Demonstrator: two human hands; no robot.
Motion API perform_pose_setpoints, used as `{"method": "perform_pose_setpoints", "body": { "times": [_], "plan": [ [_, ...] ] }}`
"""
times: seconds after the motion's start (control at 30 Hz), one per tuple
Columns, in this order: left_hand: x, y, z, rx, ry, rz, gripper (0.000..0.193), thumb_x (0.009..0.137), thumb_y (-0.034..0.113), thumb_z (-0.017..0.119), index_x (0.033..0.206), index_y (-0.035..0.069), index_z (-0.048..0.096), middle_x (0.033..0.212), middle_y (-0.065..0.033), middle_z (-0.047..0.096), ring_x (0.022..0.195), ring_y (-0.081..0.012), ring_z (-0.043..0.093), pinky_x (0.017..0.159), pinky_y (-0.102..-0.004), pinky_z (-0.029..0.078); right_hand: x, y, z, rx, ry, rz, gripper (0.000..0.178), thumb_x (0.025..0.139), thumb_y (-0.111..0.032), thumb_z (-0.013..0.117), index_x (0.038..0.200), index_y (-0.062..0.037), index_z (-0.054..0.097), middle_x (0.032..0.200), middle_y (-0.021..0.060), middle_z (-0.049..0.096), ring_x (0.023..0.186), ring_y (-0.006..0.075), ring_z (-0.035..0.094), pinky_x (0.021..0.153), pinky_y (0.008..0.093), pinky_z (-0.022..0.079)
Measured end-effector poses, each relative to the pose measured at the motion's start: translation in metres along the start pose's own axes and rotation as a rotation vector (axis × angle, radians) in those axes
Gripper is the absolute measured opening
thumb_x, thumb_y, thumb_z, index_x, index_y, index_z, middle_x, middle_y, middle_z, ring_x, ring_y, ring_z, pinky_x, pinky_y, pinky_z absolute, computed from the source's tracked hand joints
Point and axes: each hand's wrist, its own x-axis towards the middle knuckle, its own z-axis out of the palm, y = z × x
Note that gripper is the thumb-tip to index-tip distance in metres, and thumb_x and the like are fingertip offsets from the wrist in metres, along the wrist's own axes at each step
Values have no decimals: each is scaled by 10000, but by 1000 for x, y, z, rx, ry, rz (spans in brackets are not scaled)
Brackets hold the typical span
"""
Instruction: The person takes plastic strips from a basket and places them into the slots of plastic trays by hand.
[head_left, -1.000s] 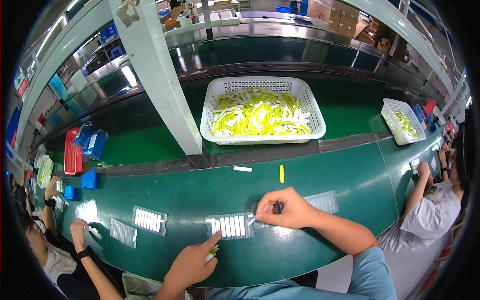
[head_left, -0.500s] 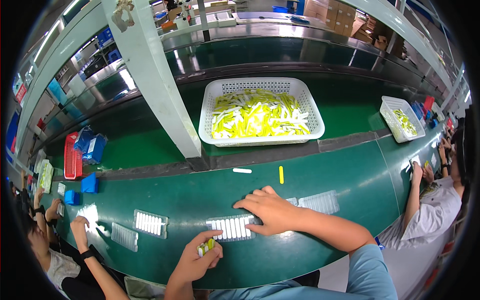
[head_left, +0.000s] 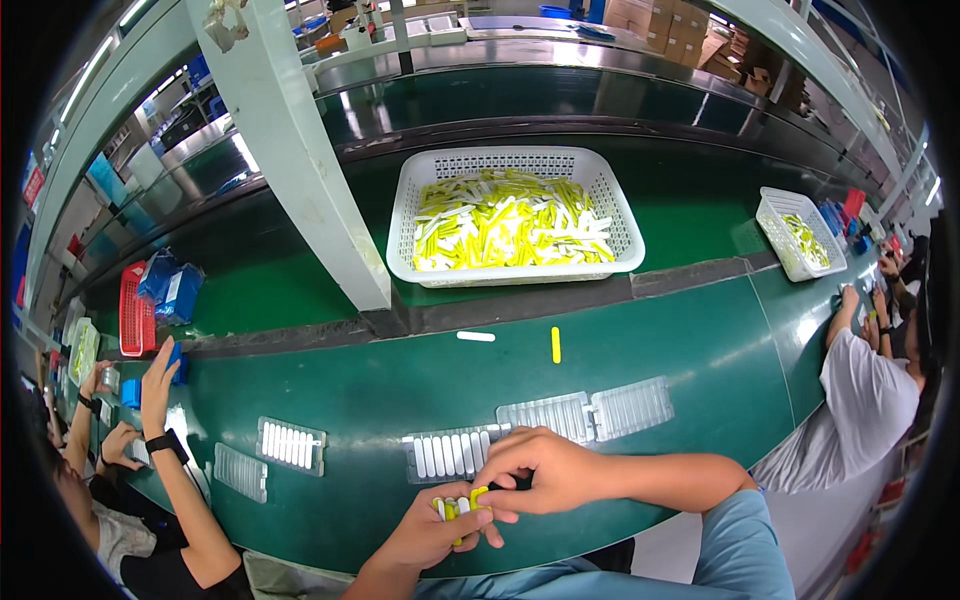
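My left hand [head_left: 428, 532] is closed round a bunch of small yellow and white round-ended sticks [head_left: 450, 508], near the table's front edge. Over it, my right hand [head_left: 545, 472] pinches a yellow stick [head_left: 478, 494] at the end of that bunch. Just beyond both hands lies a clear plastic tray [head_left: 410, 468] with a row of white sticks [head_left: 445, 455] in its slots; my right hand hides its right end. Two clear trays with no sticks visible, one [head_left: 545, 412] behind my right hand and another [head_left: 633, 408] to its right, adjoin each other.
A white basket [head_left: 635, 255] heaped with yellow and white sticks stands beyond a dark ledge, beside a pale post [head_left: 290, 150]. One white stick [head_left: 476, 337] and one yellow stick [head_left: 556, 345] lie loose. At left, a co-worker's arm [head_left: 185, 490] reaches past two trays; others work at right.
My right hand has left the filled tray and come down to the sticks in my left hand, which has shifted right. The co-worker's hand at left has moved farther away.
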Motion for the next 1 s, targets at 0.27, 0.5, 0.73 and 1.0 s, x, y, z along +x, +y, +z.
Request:
{"method": "perform_pose_setpoints", "body": {
  "times": [0.27,0.5,0.73,1.0],
  "plan": [
    [-11,-6,-16,12,207,105,160,965,11,666,1090,-78,619,1011,-257,729,663,-186,703,432,-216,382,-15,27,-48,188,355,258,63,880,-79,768,914,-27,767,803,48,757,642,52,615,629,230,504],
    [-6,-17,-10,-122,184,83,213,981,48,665,1159,-50,604,981,-226,737,628,-170,686,410,-225,381,-1,22,-64,-332,-46,304,115,847,-117,754,941,-60,722,706,36,695,658,177,670,700,333,518],
    [-5,-21,-15,-126,166,66,239,987,73,667,1191,-34,605,973,-189,730,608,-152,651,421,-232,395,-6,26,-44,-878,15,-24,397,852,-219,725,1225,-114,634,1181,94,618,1098,265,577,949,419,403],
    [-1,-11,-8,-115,110,55,283,1026,154,628,1236,-32,598,1011,-191,721,618,-161,637,436,-230,394,-13,31,-37,-991,70,-53,546,889,-289,669,1372,-67,547,1359,160,536,1282,314,490,1023,452,375]
  ]
}}
